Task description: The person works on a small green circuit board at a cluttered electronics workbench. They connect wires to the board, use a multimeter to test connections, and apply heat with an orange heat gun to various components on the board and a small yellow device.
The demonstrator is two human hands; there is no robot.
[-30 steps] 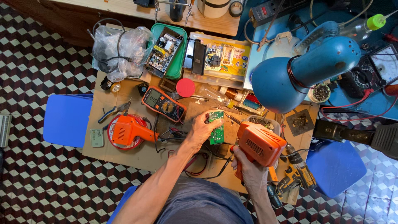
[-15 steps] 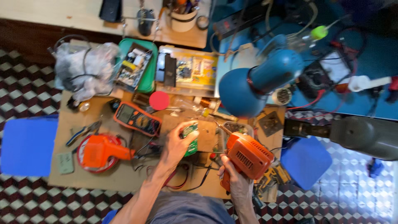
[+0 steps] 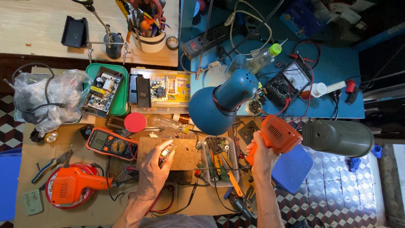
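- Left hand (image 3: pixel 154 171) was wrapped around a small component (image 3: pixel 167 151) (couldn't make out what exactly, some little part with a metal end), held just over the brown board (image 3: pixel 185 154) in the middle of the bench.
- Right hand (image 3: pixel 261 158) had a full grip on the orange soldering gun (image 3: pixel 276 134), lifted off to the right, near the blue lamp (image 3: pixel 221 103) and well apart from the part.
- Looked to me like the positioning step: part presented, tool not on it yet.
- Next move, I'd guess, calls for bringing the gun's tip across to the part while the left hand kept it steady.
- The multimeter (image 3: pixel 110 144) sat just left of the board, the parts tray (image 3: pixel 219 158) just right.
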